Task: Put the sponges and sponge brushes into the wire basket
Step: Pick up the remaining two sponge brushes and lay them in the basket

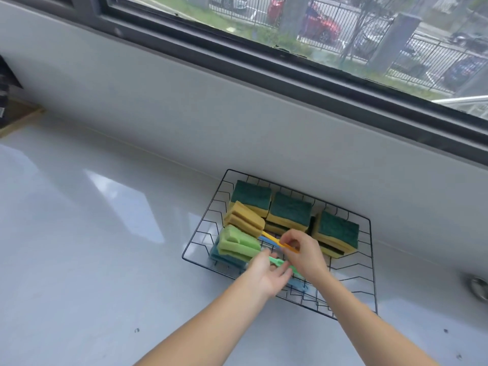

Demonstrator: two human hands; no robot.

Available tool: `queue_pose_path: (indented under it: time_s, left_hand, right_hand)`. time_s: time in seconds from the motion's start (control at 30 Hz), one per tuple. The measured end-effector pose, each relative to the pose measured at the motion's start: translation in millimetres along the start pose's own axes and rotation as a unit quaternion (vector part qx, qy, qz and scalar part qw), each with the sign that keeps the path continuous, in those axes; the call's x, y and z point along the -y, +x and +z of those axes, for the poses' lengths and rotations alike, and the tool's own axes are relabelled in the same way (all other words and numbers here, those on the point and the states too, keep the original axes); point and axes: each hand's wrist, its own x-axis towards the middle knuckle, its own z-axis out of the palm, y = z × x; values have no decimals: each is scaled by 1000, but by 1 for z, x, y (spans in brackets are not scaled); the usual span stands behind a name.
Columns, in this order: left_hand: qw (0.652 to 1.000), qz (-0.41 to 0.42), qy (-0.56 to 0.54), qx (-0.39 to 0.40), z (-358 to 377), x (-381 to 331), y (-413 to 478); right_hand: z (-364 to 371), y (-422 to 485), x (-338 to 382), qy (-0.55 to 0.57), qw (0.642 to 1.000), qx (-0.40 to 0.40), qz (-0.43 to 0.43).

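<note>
Lying diagonally in basket (368, 262), brush handles (286, 247) pointing right

Glossy white counter (92, 233), running along a pale wall under a window. Black wire basket (371, 262) sitting directly on it, back edge close to the wall. Far left of basket, at counter's end: wooden board corner (19, 120) w/ sth dark on top, can't tell what. Right of basket, near frame edge: round metal fitting (478, 287), partly cut off. In front of basket: few tiny dark specks (136, 330) on the surface.
</note>
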Motion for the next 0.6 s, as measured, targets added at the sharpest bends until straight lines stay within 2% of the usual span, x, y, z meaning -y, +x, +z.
queue_pose_path:
  time_s: [0.23, 0.43, 0.6]
  left_hand:
    - [1000, -18, 7, -16, 3, -1, -2]
    - [999, 37, 23, -18, 1, 6, 5]
    - [998, 49, 26, -9, -3, 10, 1]
  right_hand:
    - [3, 2, -1, 1, 1000, -2, 10]
    - [1, -2, -2, 10, 1000, 3, 16]
    - [0, -12, 1, 29, 999, -2, 15]
